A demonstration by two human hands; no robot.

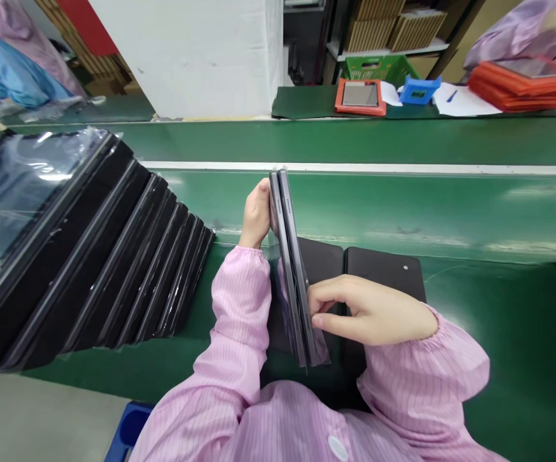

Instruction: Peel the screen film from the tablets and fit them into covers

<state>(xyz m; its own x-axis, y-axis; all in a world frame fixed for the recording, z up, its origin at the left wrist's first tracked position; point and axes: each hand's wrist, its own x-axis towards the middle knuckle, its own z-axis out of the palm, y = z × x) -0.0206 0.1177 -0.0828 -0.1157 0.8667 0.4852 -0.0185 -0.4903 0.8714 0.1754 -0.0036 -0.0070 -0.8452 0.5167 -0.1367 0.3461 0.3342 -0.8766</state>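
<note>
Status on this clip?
Left hand gripping upper end of on-edge grey tablets; right hand pinching their lower part. Black folio case beneath. Nothing in the way.

Pink pinstriped smock [278, 417]

Fine darker stripes run down both sleeves [239, 314], which puff out and gather at elasticated cuffs [244, 256]. A white oval snap [338, 448] shows at bottom centre of the frame. The left hand [257, 215] and right hand [369, 311] are bare

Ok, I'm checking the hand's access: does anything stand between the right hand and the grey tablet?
Nothing visible does: the fingers of the right hand touch the grey tablet directly.
</note>
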